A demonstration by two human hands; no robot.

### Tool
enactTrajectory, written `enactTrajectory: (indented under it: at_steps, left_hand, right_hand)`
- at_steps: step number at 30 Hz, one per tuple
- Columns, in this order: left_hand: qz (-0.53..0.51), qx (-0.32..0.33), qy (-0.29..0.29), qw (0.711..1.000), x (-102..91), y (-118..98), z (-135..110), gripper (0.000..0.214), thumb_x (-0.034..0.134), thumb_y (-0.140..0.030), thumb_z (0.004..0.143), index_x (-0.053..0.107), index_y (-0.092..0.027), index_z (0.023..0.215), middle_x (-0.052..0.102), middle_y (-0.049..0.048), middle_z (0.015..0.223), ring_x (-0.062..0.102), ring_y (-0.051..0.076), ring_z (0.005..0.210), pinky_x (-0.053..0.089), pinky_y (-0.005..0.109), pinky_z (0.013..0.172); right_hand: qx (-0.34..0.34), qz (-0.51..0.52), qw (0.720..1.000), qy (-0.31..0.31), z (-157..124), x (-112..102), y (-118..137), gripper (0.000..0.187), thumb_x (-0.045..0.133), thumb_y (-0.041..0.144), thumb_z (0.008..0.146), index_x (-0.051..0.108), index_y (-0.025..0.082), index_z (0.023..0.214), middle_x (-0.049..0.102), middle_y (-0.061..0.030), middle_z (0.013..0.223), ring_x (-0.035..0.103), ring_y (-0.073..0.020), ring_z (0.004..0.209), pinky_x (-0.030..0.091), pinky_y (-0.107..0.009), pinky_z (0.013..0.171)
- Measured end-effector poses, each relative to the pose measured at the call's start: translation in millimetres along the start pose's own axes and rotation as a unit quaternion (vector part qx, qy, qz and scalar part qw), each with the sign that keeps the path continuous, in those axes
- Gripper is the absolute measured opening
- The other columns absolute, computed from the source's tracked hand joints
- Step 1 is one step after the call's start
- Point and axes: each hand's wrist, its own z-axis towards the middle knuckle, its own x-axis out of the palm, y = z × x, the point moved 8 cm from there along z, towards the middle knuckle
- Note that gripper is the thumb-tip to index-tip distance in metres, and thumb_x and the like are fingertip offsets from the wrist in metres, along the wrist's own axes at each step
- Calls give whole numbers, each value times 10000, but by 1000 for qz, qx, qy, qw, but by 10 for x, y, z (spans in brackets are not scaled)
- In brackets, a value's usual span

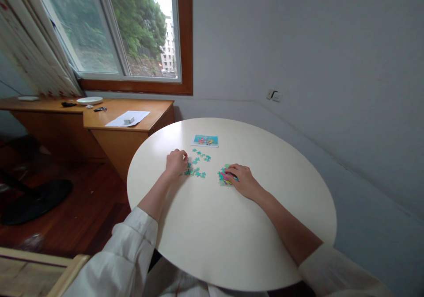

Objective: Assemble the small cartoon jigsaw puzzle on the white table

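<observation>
Loose jigsaw puzzle pieces (pixel 198 172), mostly teal and green, lie scattered left of centre on the round white table (pixel 212 226). At their left edge is my left hand (pixel 176 162), its fingers curled together with the tips hidden; whatever they pinch cannot be made out. A partly joined puzzle (pixel 222 177) in teal, pink and yellow lies to the right. My right hand (pixel 243 180) rests over its right side, fingers stretched out and touching it, covering part of the picture. Behind the loose pieces lies a colourful reference picture card (pixel 206 141) with cartoon figures.
A wooden desk (pixel 159 111) stands behind on the left, carrying a white paper sheet (pixel 141 116), a small white box (pixel 129 120) and a white plate (pixel 89 100). The wall with a socket (pixel 276 96) runs along the right. A wooden chair part (pixel 69 270) is at lower left.
</observation>
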Motion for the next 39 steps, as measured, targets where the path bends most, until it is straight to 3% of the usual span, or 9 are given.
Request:
enactTrajectory:
  at_steps: [3, 7, 11, 14, 23, 30, 34, 39]
  left_hand:
    - [-25, 80, -8, 996, 90, -249, 10, 300, 375, -273, 819, 587, -216, 1023, 554, 66, 1136, 485, 227, 1046, 350, 378, 883]
    - [-20, 157, 34, 987, 286, -510, -42, 368, 293, -315, 861, 469, -201, 1164, 440, 87, 1287, 366, 242, 1189, 206, 475, 990]
    - [-3, 174, 72, 982, 395, -557, -94, 382, 284, -361, 862, 419, -185, 1173, 367, 110, 1339, 309, 258, 1226, 121, 530, 1002]
    - [1, 185, 70, 980, 365, -569, -116, 336, 305, -354, 853, 469, -179, 1090, 448, 115, 1259, 378, 252, 1169, 116, 532, 999]
    - [-7, 154, 45, 987, 221, -521, -49, 276, 356, -151, 782, 602, -182, 904, 619, 81, 944, 541, 226, 938, 199, 481, 936]
    - [-41, 136, 37, 989, 240, -444, 1, 258, 415, -186, 771, 627, -202, 917, 640, 61, 917, 558, 210, 865, 281, 375, 839]
    - [-46, 134, 36, 989, 241, -468, -30, 264, 427, -229, 779, 628, -203, 947, 593, 75, 1011, 529, 217, 932, 274, 365, 843]
    - [-28, 116, 41, 992, 222, -457, -38, 234, 451, -250, 770, 649, -194, 880, 594, 89, 975, 512, 240, 956, 284, 377, 818]
  right_hand:
    - [-4, -1, 1000, -2, -4, 10, 1, 265, 431, 385, 838, 617, 223, 933, 588, -62, 999, 526, -187, 927, 326, -380, 842]
    - [-11, 0, 1000, -6, -5, 8, 24, 263, 429, 388, 838, 613, 227, 935, 588, -62, 994, 530, -185, 921, 331, -375, 835]
    - [-11, 4, 1000, -4, -4, -4, 65, 237, 446, 365, 835, 614, 224, 925, 594, -56, 984, 533, -181, 917, 333, -369, 833]
    - [-8, 7, 1000, -4, 0, -10, 70, 225, 453, 352, 834, 612, 223, 927, 595, -56, 985, 533, -181, 920, 333, -371, 832]
    - [-19, 4, 1000, -7, 15, -11, 40, 239, 449, 364, 833, 620, 223, 920, 595, -63, 975, 539, -183, 900, 348, -372, 825]
    - [-11, 6, 1000, -1, 12, -18, 50, 213, 471, 347, 825, 618, 222, 917, 594, -52, 973, 541, -175, 902, 351, -363, 832]
    - [-9, 6, 1000, 0, 13, -15, 52, 216, 470, 349, 826, 617, 221, 920, 594, -52, 974, 541, -175, 900, 350, -360, 833]
    - [-10, 8, 1000, 7, 18, -11, 60, 223, 458, 349, 831, 616, 219, 921, 591, -55, 982, 537, -175, 911, 347, -365, 834]
